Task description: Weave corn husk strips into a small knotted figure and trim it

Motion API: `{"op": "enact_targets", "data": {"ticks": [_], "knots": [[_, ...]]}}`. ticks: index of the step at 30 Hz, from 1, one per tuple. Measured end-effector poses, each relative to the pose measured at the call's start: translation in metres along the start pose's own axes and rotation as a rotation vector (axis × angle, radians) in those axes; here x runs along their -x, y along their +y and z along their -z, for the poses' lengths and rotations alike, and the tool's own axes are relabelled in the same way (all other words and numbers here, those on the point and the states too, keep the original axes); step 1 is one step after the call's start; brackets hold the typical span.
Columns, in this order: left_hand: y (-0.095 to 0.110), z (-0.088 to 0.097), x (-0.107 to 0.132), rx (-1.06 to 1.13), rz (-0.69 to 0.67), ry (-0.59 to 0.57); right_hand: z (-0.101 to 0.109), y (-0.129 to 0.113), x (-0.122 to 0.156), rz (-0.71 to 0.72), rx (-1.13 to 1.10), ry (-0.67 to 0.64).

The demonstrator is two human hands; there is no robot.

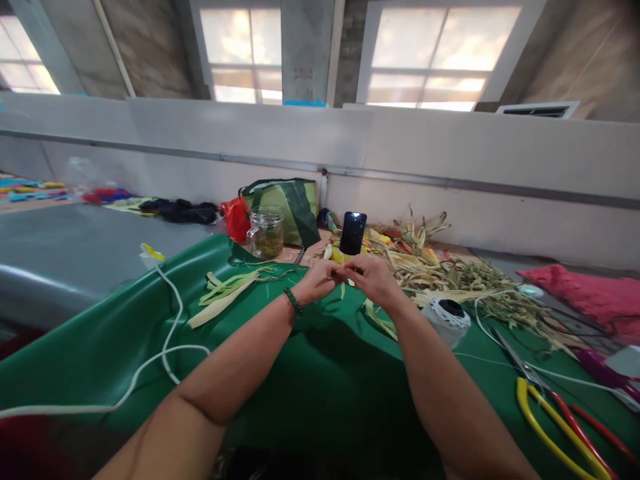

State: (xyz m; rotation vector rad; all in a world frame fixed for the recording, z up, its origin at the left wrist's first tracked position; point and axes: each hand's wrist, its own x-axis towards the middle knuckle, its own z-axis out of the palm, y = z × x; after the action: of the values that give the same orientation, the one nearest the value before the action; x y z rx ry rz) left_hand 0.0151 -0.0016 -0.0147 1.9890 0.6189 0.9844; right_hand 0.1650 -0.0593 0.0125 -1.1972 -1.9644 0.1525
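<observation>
My left hand (319,280), with a beaded bracelet (293,301) at the wrist, meets my right hand (374,277) over the green table cover (320,373). Both are closed in a pinch, fingertips together, on a thin pale strip of corn husk (343,291), whose end hangs below the fingers. Most of the strip is hidden by the fingers. Left of my hands lie loose yellow-green husk strips (225,293). Right behind them is a heap of dried husks (415,263). A phone (353,233) stands upright just beyond my fingertips.
A glass mug (267,233) stands before a green bag (295,203). Near my right forearm are a thread spool (447,320) and red-and-yellow-handled scissors (545,400). White cable (173,293) winds along the left. Pink cloth (585,293) lies far right.
</observation>
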Motion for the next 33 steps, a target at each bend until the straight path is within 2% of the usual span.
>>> {"op": "enact_targets", "data": {"ticks": [3, 6, 9, 13, 16, 18, 22, 25, 28, 31, 33], "knots": [[0.001, -0.009, 0.002, 0.004, -0.074, -0.086, -0.003, -0.002, 0.002, 0.037, 0.064, 0.073], [0.002, -0.013, 0.004, -0.014, -0.050, -0.095, -0.007, -0.003, 0.002, 0.045, 0.050, 0.156], [0.005, -0.009, 0.005, 0.043, 0.094, -0.117, -0.010, 0.000, 0.000, -0.009, -0.015, 0.203], [0.010, 0.001, 0.005, 0.412, 0.351, -0.224, -0.008, 0.011, -0.003, -0.071, -0.087, 0.194], [0.011, 0.006, 0.006, 0.607, 0.429, -0.223, -0.005, 0.014, -0.004, -0.089, -0.092, 0.186], [0.012, 0.007, 0.006, 0.588, 0.424, -0.218, -0.005, 0.013, -0.003, -0.086, -0.084, 0.180], [0.014, 0.005, 0.007, 0.342, 0.315, -0.212, -0.009, 0.007, -0.002, -0.043, -0.031, 0.201], [0.016, 0.003, 0.007, 0.211, 0.267, -0.214, -0.013, 0.008, -0.002, -0.078, -0.036, 0.232], [0.015, 0.003, 0.005, 0.267, 0.301, -0.151, -0.011, 0.007, -0.002, -0.123, -0.064, 0.323], [0.013, 0.007, 0.002, 0.481, 0.377, 0.059, -0.005, 0.004, -0.001, -0.133, -0.019, 0.460], [0.013, 0.011, 0.000, 0.621, 0.411, 0.185, -0.004, 0.002, -0.001, -0.164, -0.017, 0.353]]}}
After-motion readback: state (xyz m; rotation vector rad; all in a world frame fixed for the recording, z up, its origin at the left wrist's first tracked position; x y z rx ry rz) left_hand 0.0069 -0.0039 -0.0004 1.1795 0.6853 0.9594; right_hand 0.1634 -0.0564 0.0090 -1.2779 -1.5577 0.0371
